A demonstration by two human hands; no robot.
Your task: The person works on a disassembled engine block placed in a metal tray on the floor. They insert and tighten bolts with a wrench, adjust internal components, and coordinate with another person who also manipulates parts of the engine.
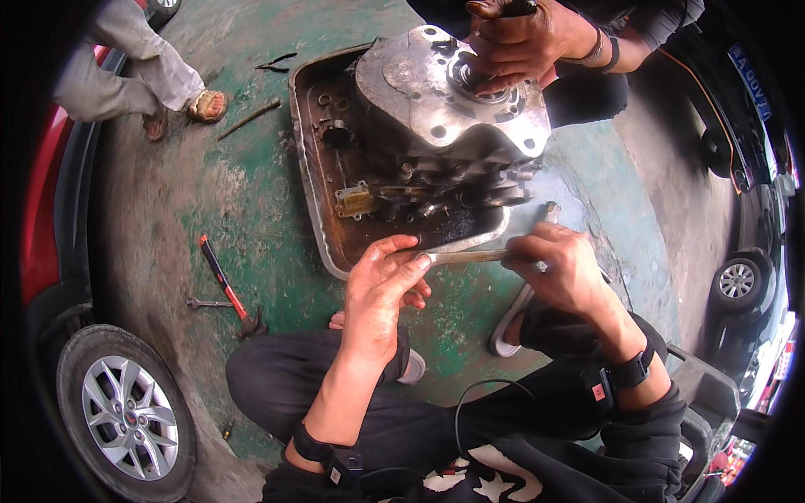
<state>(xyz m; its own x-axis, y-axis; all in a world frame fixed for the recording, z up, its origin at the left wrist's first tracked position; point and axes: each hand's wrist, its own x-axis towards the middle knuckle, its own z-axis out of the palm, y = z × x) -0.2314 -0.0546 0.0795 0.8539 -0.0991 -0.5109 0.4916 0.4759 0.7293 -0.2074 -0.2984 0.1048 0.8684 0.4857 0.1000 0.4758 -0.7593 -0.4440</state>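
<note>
A slim metal bar-like tool (470, 256) runs level between my two hands, in front of a large metal gearbox housing (503, 119). My left hand (381, 281) pinches its left end between thumb and fingers. The right hand (560, 261) is wrapped round the other end, with a short socket-like metal piece (551, 208) showing just above the knuckles. Whether that piece joins the bar is hidden. The housing stands in a dirty metal tray (303, 159). Across from me, another person's hand (524, 42) grips a dark handle over the round opening on the housing's top.
Loose rings and a brassy part (356, 201) lie in the tray. On the green floor at left are a hammer (220, 275), a wrench (208, 303), a rod (250, 119) and pliers (277, 63). Cars flank both sides, with one wheel (130, 415) near left. A person in sandals (207, 106) stands far left.
</note>
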